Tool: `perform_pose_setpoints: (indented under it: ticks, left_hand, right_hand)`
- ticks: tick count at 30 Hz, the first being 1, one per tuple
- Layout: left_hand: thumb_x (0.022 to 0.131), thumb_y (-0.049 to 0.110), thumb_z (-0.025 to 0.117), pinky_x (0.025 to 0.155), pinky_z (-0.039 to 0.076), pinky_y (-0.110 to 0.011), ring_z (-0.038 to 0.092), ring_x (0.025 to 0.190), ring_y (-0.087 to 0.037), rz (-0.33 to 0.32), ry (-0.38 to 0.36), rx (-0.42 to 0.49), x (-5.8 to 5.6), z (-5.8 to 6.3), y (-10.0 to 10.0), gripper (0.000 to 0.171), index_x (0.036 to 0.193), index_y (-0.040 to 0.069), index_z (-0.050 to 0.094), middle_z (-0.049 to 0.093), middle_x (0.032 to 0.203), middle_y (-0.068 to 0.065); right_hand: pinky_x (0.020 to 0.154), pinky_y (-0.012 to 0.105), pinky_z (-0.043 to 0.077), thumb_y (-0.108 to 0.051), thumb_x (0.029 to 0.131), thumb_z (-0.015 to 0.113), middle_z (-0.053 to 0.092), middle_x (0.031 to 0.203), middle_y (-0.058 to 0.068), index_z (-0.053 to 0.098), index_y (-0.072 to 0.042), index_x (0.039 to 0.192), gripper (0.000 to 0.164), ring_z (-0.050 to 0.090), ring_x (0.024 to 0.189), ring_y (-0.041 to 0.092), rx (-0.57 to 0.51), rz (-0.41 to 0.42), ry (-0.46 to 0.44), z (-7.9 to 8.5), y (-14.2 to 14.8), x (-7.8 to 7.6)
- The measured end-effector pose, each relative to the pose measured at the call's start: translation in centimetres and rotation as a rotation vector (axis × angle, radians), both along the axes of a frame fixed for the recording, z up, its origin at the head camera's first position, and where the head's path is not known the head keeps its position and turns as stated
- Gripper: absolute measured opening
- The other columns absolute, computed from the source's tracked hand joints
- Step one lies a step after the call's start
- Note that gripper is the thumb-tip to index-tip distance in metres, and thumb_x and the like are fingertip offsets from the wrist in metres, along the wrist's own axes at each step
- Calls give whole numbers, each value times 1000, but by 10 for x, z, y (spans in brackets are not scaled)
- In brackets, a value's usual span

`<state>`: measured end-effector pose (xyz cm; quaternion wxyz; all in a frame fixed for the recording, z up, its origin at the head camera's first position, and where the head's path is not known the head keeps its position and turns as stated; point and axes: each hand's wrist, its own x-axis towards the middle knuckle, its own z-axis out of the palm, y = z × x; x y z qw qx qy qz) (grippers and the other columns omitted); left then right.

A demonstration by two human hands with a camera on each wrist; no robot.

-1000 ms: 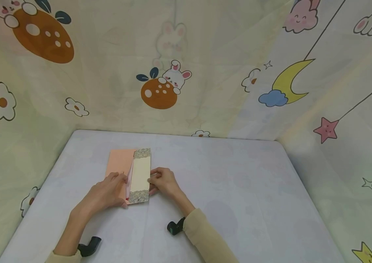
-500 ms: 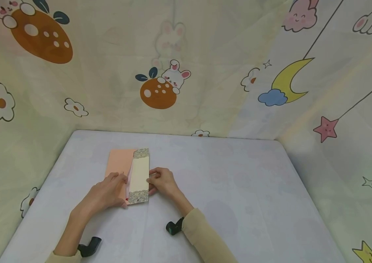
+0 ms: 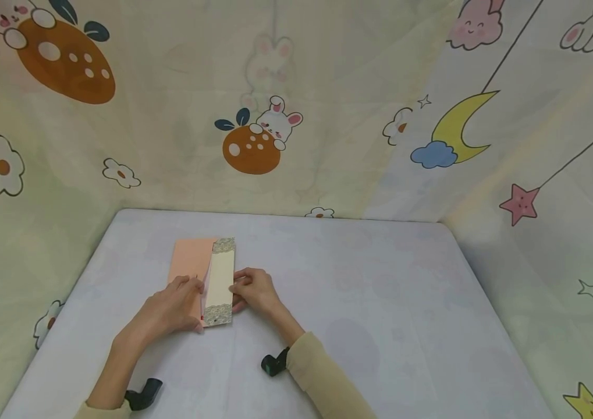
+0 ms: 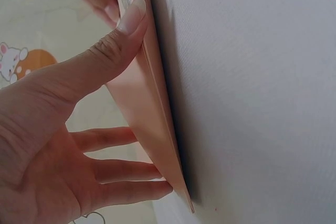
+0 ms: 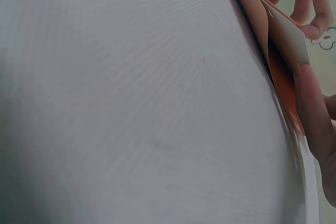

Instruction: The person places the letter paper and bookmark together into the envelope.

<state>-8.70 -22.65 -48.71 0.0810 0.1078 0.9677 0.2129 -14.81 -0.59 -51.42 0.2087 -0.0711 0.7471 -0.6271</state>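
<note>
A folded peach paper, like an envelope (image 3: 191, 256), lies at the left-middle of the table. Over its right part stands a cream card (image 3: 220, 276) with grey lace-pattern bands at both ends. My left hand (image 3: 173, 305) rests on the peach paper, its thumb (image 4: 107, 56) along the near edge and other fingers stretched across the face. With fingertips on the card's right edge, my right hand (image 3: 256, 291) pinches it. In the right wrist view the card (image 5: 289, 35) slants up above a curved peach layer (image 5: 252, 11), with a darker orange gap between them.
The table (image 3: 380, 291) has a pale cloth cover, and its far edge meets a printed curtain (image 3: 170, 105) with rabbits, flowers and stars. Black wrist mounts (image 3: 143, 394) sit on both forearms, low over the table.
My right hand has shifted slightly left, carrying the card's right edge with it, so a narrower strip of card shows. The left hand stays in place.
</note>
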Motion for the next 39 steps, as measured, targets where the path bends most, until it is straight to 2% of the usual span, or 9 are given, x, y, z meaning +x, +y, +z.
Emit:
perform_pose_setpoints:
  ticks: [13,16,23,30,39]
  left_hand:
    - [62,37,98,79,53,-65,64,106,-51,10,-21,-10,0,-1,0,74,121,15,59,50,142,-29]
    - [62,37,98,80,53,-66,64,106,-52,13,-23,-11,1,0,0,75,122,14,59,50,141,-30]
    - [61,39,98,77,54,-64,65,103,-51,14,-24,-20,1,-1,0,76,121,14,59,51,140,-30]
    - [63,37,98,76,53,-64,65,102,-52,7,-12,-6,0,0,-1,73,121,15,59,50,141,-30]
    - [63,36,98,77,54,-64,65,104,-52,7,-4,-1,0,-1,-1,74,121,15,58,51,140,-29]
  right_hand:
    - [56,35,60,3,92,69,74,83,14,62,8,121,30,75,64,29,-2,11,-32,-1,-10,2]
    - [57,35,60,4,92,68,73,83,14,63,8,121,30,75,64,30,12,20,-21,-1,-12,3]
    - [65,27,60,2,90,72,76,82,12,67,6,119,30,75,64,23,100,23,66,-1,-16,4]
    - [58,35,61,6,93,67,75,82,15,63,8,123,31,76,66,35,-12,28,-20,-1,-21,6]
    - [56,32,60,5,92,68,75,79,14,65,7,122,30,76,64,32,17,27,-12,-1,-30,6]
